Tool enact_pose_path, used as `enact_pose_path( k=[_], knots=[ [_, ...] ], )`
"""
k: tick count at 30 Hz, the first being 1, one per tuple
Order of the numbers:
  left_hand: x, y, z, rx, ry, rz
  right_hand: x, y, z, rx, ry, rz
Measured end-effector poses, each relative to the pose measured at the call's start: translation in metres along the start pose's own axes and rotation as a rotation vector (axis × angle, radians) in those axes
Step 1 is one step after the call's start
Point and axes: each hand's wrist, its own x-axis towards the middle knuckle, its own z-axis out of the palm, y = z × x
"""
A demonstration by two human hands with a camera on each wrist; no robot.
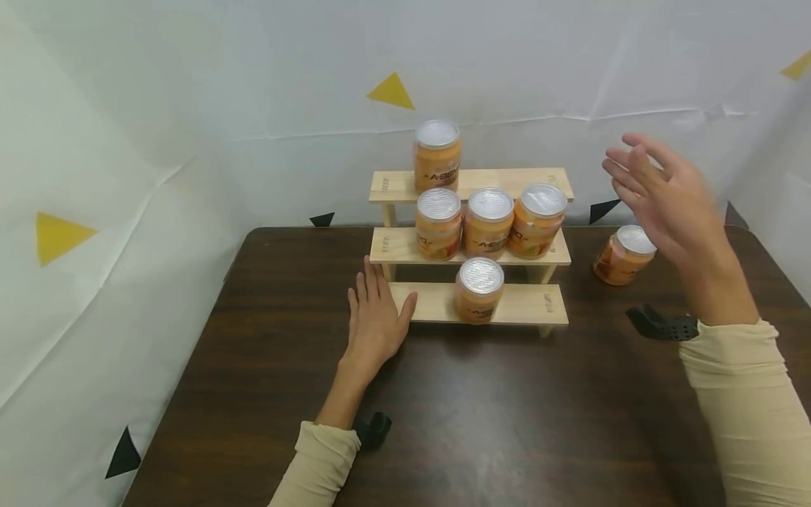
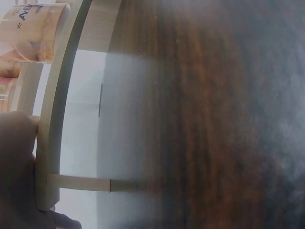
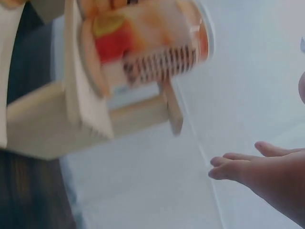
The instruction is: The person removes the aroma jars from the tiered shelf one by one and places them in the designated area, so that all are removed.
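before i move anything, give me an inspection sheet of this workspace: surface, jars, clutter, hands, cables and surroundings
Surface: brown wood-look table
Jars: six; top jar on the top shelf, three middle jars on the middle shelf, bottom jar on the bottom shelf, table jar right of the shelves
Clutter: nothing seen
Left hand: touching the bottom shelf's left end, fingers extended
Right hand: raised to the right of the shelves, holding nothing
Cables: nothing seen
Surroundings: white sheeting with yellow triangles and black triangles
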Motion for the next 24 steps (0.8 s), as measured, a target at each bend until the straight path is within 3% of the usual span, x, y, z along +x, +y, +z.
enact_pose_path(
  k=[7,16,24],
  knots=[
    [0.000,-0.002,0.000,-0.019,-0.007,0.001,0.011,-0.004,0.039,0.082,-0.104,-0.013],
    [0.000,0.000,0.005,-0.020,-0.004,0.007,0.021,-0.006,0.066,-0.005,-0.130,-0.010],
    [-0.001,-0.001,0.001,-0.008,0.013,0.022,0.035,-0.009,0.105,-0.117,-0.181,0.043]
  ],
)
